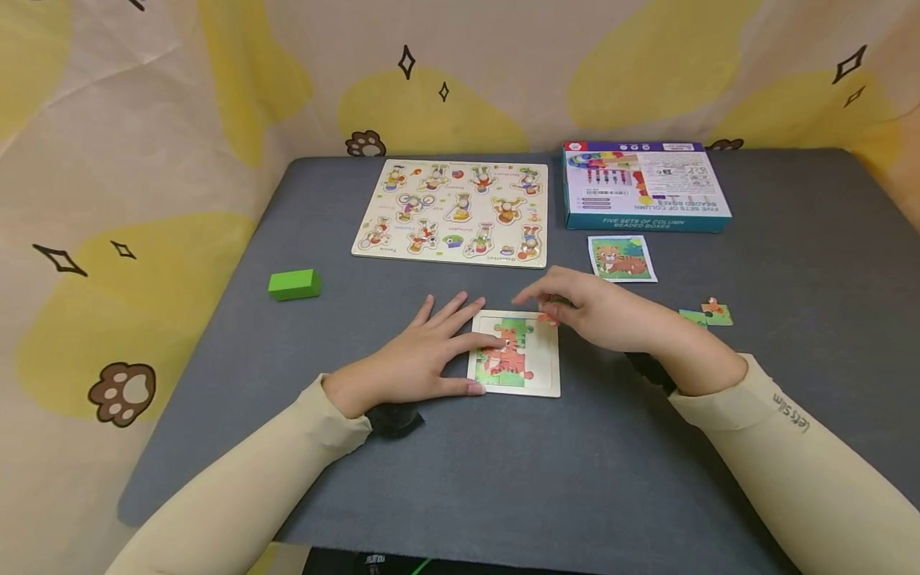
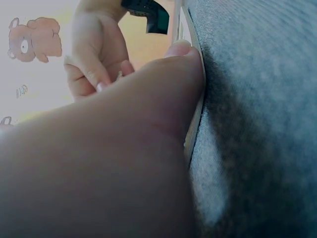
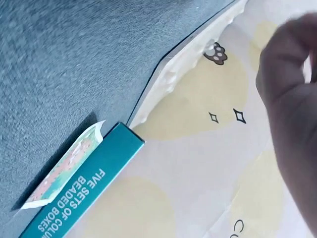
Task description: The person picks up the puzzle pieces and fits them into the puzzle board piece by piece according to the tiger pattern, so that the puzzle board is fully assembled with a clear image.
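A small jigsaw frame (image 1: 542, 375) with a pale border lies on the dark table, partly filled with pieces of an orange animal on green. My left hand (image 1: 424, 355) rests on its left side, fingers spread, the index finger touching the filled-in pieces (image 1: 509, 359) and the thumb at the lower edge. Over the upper right corner, my right hand (image 1: 600, 307) pinches a small orange jigsaw piece (image 1: 548, 319), mostly hidden by the fingers. In the left wrist view, the left thumb (image 2: 181, 52) presses on the frame's edge. The right wrist view does not show the piece.
Loose jigsaw pieces (image 1: 719, 314) lie to the right. A picture card (image 1: 622, 259) of the animal sits before a teal and purple box (image 1: 647, 192). Behind the frame is a larger figure puzzle board (image 1: 460, 209); a green block (image 1: 295, 284) stands at left.
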A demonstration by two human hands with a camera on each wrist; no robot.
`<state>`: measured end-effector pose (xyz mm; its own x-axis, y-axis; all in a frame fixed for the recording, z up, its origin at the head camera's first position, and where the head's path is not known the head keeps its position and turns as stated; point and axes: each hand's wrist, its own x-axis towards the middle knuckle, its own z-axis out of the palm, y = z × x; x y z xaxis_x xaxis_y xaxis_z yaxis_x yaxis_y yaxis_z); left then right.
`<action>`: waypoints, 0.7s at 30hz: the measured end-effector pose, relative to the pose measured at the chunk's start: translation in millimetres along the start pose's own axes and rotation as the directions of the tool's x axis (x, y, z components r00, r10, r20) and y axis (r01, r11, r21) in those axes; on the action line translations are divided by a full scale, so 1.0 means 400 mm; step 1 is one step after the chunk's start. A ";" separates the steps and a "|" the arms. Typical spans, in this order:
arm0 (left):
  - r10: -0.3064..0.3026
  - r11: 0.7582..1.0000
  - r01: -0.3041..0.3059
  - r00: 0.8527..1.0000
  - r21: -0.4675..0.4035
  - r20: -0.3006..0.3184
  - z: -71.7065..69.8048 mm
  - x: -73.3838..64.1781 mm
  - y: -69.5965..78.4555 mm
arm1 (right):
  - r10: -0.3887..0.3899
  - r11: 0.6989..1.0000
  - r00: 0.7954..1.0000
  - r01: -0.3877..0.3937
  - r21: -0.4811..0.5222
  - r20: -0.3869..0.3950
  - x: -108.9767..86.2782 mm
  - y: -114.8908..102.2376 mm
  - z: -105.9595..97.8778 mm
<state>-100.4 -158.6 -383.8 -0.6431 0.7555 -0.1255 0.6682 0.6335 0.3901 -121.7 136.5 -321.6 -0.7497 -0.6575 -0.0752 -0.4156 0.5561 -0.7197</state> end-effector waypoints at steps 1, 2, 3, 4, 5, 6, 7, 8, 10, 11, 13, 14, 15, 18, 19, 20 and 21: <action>0.001 1.000 -0.001 1.000 0.000 -0.002 0.000 0.000 0.000 | 0.006 1.000 1.000 -0.006 0.013 0.017 0.001 0.000 0.000; 0.003 1.000 -0.003 1.000 -0.001 -0.005 0.001 0.001 -0.001 | 0.019 1.000 0.999 -0.020 0.020 0.029 0.002 0.000 0.000; 0.004 1.000 -0.004 1.000 -0.001 -0.008 0.001 0.001 -0.001 | 0.024 0.999 0.999 -0.025 0.025 0.038 0.004 0.001 0.001; 0.006 1.000 -0.006 1.000 -0.001 -0.010 0.001 0.001 -0.001 | 0.029 0.999 0.999 -0.030 0.017 0.037 0.005 0.003 0.001; 0.006 1.000 -0.006 1.000 -0.003 -0.011 0.001 0.001 -0.001 | 0.039 0.999 0.999 -0.039 0.004 0.033 0.005 0.003 0.001; 0.007 1.000 -0.007 1.000 -0.003 -0.012 0.001 0.001 -0.001 | 0.048 0.999 0.998 -0.048 -0.007 0.028 0.006 0.003 0.002; 0.008 1.000 -0.008 1.000 -0.002 -0.011 0.002 0.002 -0.001 | 0.054 0.998 0.998 -0.053 -0.020 0.023 0.006 0.003 0.002; 0.007 1.000 -0.007 1.000 -0.002 -0.010 0.001 0.001 -0.001 | 0.057 0.998 0.998 -0.056 -0.023 0.019 0.005 0.003 0.003; 0.006 1.000 -0.006 1.000 -0.001 -0.005 0.002 0.002 -0.001 | 0.061 0.998 0.998 -0.061 -0.029 0.012 0.003 0.003 0.004; 0.005 1.000 -0.005 1.000 -0.001 -0.003 0.003 0.002 -0.001 | 0.067 0.998 0.998 -0.066 -0.022 0.016 0.003 0.002 0.006; 0.004 1.000 -0.004 1.000 -0.002 -0.001 0.004 0.002 -0.001 | 0.068 0.998 0.997 -0.068 -0.020 0.034 0.004 0.004 0.009; 0.004 1.000 -0.004 1.000 -0.003 -0.001 0.004 0.002 -0.001 | 0.064 0.997 0.997 -0.063 -0.033 0.039 0.005 0.005 0.011; 0.005 1.000 -0.005 1.000 -0.003 -0.002 0.004 0.002 -0.001 | 0.063 0.997 0.997 -0.061 -0.051 0.043 0.006 0.007 0.013; 0.007 1.000 -0.007 1.000 -0.004 -0.007 0.003 0.002 -0.001 | 0.064 0.993 0.996 -0.058 -0.101 0.057 0.009 0.011 0.018; 0.008 1.000 -0.008 1.000 -0.003 -0.008 0.002 0.001 -0.001 | 0.065 0.992 0.996 -0.058 -0.109 0.058 0.010 0.013 0.020; 0.008 1.000 -0.008 1.000 -0.002 -0.010 0.002 0.001 -0.001 | 0.064 0.992 0.996 -0.057 -0.112 0.059 0.010 0.013 0.021; 0.009 1.000 -0.009 1.000 -0.001 -0.011 0.002 0.001 -0.001 | 0.063 0.993 0.996 -0.055 -0.106 0.069 0.010 0.014 0.022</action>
<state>-100.6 -158.4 -384.5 -0.6409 0.7594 -0.1123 0.6735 0.6265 0.3924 -122.5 132.3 -331.9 -0.7372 -0.6546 -0.1673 -0.4260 0.6425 -0.6369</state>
